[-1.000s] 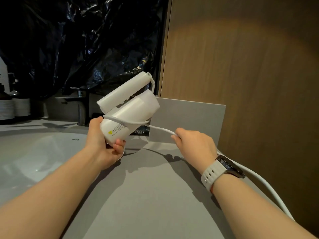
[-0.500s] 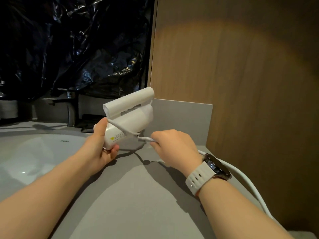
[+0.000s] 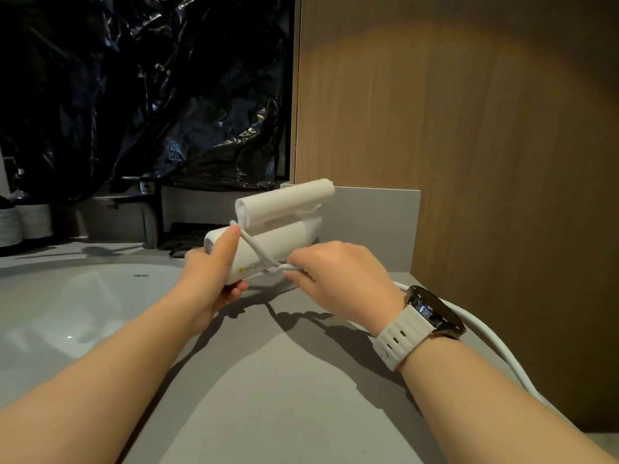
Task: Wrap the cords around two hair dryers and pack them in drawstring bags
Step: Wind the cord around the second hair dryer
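Hair dryer (image 3: 281, 229) gripped by left hand (image 3: 211, 276); right hand (image 3: 338, 279) pinches cord (image 3: 264, 259)

Bare forearms; right-wrist watch (image 3: 427, 316), pale perforated strap, round dark face, possibly metal-rimmed.

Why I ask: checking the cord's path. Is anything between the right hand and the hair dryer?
Nothing visible does. The right hand pinches the cord right beside the hair dryer, which the left hand grips; only cord spans the gap.
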### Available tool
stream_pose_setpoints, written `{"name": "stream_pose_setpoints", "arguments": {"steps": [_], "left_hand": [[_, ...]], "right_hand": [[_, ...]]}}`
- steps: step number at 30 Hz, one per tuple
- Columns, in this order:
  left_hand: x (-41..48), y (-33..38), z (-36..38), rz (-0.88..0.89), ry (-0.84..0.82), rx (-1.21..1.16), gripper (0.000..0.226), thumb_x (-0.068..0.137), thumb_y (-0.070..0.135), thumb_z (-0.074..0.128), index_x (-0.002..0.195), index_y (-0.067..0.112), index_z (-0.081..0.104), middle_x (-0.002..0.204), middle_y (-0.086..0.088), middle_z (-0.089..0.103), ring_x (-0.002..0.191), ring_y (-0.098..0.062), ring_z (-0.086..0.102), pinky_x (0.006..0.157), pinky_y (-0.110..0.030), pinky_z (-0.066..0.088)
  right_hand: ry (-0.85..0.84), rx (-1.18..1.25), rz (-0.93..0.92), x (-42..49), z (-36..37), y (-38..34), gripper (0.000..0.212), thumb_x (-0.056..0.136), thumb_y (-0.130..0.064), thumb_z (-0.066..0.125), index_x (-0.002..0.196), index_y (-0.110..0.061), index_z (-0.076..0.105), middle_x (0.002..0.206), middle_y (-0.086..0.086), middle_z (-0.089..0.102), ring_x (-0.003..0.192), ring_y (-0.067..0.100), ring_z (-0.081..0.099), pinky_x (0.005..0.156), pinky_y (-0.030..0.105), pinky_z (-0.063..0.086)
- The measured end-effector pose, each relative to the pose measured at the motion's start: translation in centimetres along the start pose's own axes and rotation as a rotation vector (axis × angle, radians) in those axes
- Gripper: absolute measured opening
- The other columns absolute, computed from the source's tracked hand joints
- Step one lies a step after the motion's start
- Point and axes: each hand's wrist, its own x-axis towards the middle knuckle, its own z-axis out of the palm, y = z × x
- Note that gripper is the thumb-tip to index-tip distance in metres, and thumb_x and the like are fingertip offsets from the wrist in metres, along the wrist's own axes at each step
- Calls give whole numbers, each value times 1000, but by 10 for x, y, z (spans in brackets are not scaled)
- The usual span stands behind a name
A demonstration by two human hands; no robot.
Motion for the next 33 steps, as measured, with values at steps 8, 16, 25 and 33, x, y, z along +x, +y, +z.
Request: {"name": "stream_pose_setpoints", "arguments": {"steps": [8,16,25,33], "left_hand": [[-3,-3,4,90,12,137,56,84,54,54,118,9,47,100,-17,62,57,-19,55,46,-25,43],[-4,1,-3,159,161,157,50,84,47,60,116,22,30,115,-7,45,86,-25,58,56,-25,43],[-4,0,-10,323,192,382,51,84,54,57,117,21,36,113,-3,47,103,-27,51,90,-50,48],[-7,2,-8,355,171,407,42,86,55,52,110,24,36,107,-3,49,98,-27,51,89,-47,48]], "right_hand": [[-149,150,219,2,-2,3,38,90,-38,52,57,-22,40,63,-2,46,63,22,49,46,25,28],[-333,305,297,-1,-6,14,21,94,-29,48,88,-16,63,80,3,59,73,23,54,64,34,46],[52,-7,58,-4,-8,10,21,95,-32,44,92,-20,61,85,-1,60,78,25,55,58,29,36],[548,-97,4,0,9,14,26,77,-36,56,59,-17,61,52,-2,51,40,21,48,31,24,36]]}}
